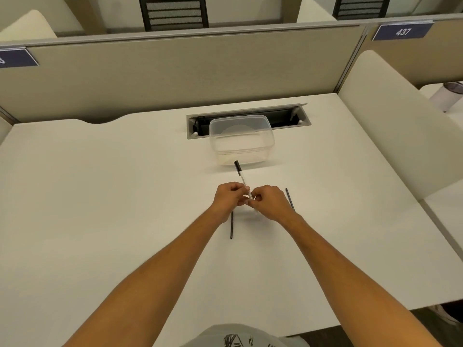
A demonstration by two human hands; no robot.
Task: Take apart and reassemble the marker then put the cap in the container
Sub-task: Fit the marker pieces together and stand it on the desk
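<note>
Both hands pinch the marker [243,182] above the table [100,196]: left hand [229,196] grips mid-barrel, right hand [269,202] works the near end. Cap [237,165] on, pointing at container [241,140]. Pull straight, don't bend.

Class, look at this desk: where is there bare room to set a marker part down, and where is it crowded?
Bare: the wide desk left of the left hand, and right of the right-hand black rod. Crowded: around both hands, the marker, container.

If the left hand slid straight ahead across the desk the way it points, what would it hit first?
Probably the clear plastic container, standing beyond the left hand and slightly to its right; depth is hard to judge, so it might pass just beside it.
</note>
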